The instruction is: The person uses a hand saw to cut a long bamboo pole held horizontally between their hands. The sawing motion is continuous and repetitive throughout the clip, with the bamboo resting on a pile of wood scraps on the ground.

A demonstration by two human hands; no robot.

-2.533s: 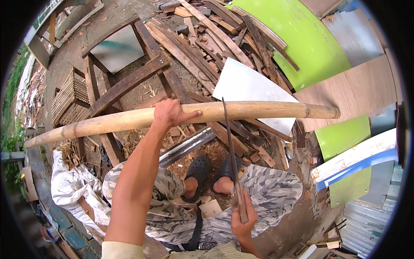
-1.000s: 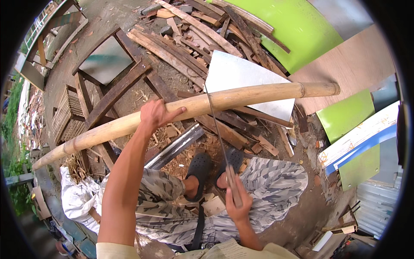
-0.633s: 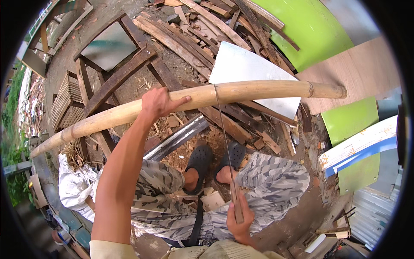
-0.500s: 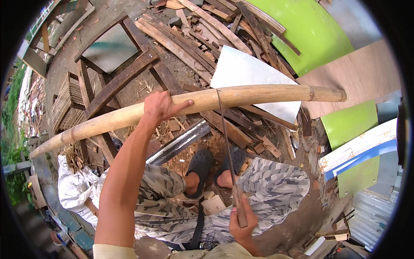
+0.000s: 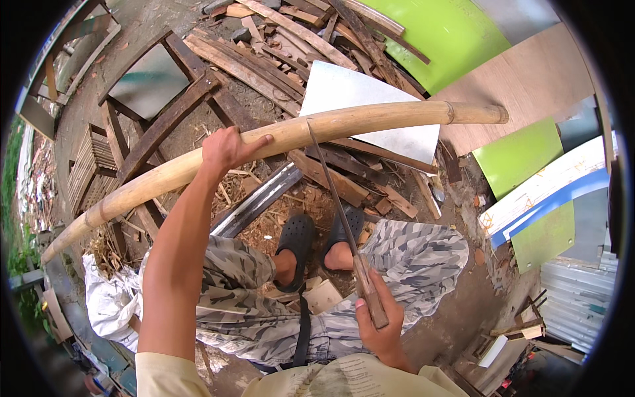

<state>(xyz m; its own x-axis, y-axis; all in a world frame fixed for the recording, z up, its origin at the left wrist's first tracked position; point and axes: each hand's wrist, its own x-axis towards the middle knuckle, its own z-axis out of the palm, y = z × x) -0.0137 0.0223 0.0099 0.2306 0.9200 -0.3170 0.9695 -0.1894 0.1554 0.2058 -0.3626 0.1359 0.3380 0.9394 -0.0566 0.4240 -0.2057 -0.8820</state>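
A long pale bamboo pole [image 5: 377,116] with ring-like nodes lies across in front of me, from the lower left to the plywood side at right. My left hand [image 5: 228,149] is closed over the pole left of its middle, thumb stretched along it toward the right. In my right hand [image 5: 382,324] is the wooden handle of a long blade [image 5: 333,188], seen nearly edge-on. Its far end lies across the pole, just right of my left hand. Whether the edge is toothed, I cannot tell.
Beyond the pole are a dark wooden frame [image 5: 165,135], scrap planks [image 5: 264,73] and a white sheet [image 5: 357,92]. Plywood [image 5: 522,86] and green panels [image 5: 436,40] lie at the right. My feet in dark clogs [image 5: 296,241] stand below the pole, near a black-and-white strip [image 5: 258,202].
The whole view has shifted, so the scene sits farther left and higher. My right hand has moved rightward relative to my feet, tilting the blade more. My left hand keeps its hold on the pole.
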